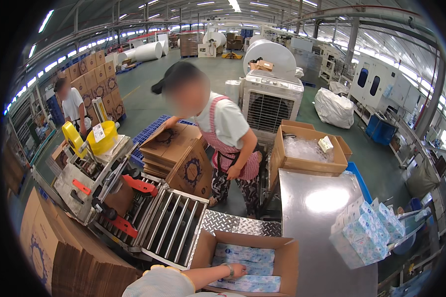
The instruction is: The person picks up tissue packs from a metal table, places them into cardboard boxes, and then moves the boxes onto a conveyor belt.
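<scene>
My left hand [238, 270], with a bracelet at its wrist, reaches into an open cardboard box [290, 260] from the left. It touches the middle pack [223, 263] of the wrapped blue-and-white packs lying in rows there. Its fingertips point down and are partly hidden, so a grip cannot be made out. Another pack [245, 284] lies nearer to me, and one more [244, 253] on the far side. My right hand is out of view. Right of the box, more wrapped packs [366, 232] stand together at the edge of a metal table [319, 230].
A roller conveyor [174, 226] and a tape sealing machine [111, 178] stand at the left. Flat cartons [74, 256] are stacked at the near left. Across from me, a co-worker [223, 130] handles folded cartons [173, 144]. An open box of plastic [308, 148] stands behind the table.
</scene>
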### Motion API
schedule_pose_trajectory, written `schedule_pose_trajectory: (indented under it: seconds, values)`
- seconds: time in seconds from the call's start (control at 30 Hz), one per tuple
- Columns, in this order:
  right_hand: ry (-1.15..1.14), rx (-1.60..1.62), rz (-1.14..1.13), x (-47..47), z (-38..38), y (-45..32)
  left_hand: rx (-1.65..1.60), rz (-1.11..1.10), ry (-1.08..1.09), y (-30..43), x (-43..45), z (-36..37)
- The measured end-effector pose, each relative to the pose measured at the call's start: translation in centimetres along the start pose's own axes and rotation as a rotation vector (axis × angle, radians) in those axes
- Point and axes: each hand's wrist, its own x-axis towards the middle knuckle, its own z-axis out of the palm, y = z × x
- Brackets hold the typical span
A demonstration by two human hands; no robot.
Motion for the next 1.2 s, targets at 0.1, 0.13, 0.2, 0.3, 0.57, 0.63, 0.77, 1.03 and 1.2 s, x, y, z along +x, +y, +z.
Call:
schedule_pose_trajectory:
  seconds: [0.1,0.13,0.2,0.3,0.57,0.63,0.77,1.03,1.2]
  values:
    - [0.018,0.001,0.033,-1.2,-0.3,1.0,0.028,0.026,0.006,0.4,-1.4,-0.6]
    - [0.022,0.007,0.043,-1.5,-0.3,1.3,0.03,0.03,0.021,0.4,-1.8,-0.6]
    - [0.03,0.012,0.062,-2.3,-0.4,1.9,0.04,0.043,0.031,0.3,-2.3,-0.6]
    - [0.051,0.024,0.104,-3.7,-0.6,3.3,0.057,0.062,0.016,0.2,-2.8,-1.0]
    - [0.261,0.279,0.256,-10.3,-2.0,11.0,0.142,0.192,-0.046,3.3,-4.0,-3.0]
    - [0.282,0.483,0.232,-11.2,-2.8,9.7,-0.008,0.239,0.036,4.9,-5.1,-3.5]
    - [-0.015,1.046,0.065,-11.5,-3.5,-2.5,-0.1,0.579,0.32,11.4,-7.9,-5.0]
    - [-0.848,1.257,-0.328,-14.9,-4.8,-25.4,0.398,1.25,0.865,24.5,-16.3,-11.0]
    - [-1.105,1.157,-0.431,-14.4,-3.0,-29.9,0.534,1.166,0.821,24.7,-15.5,-12.7]
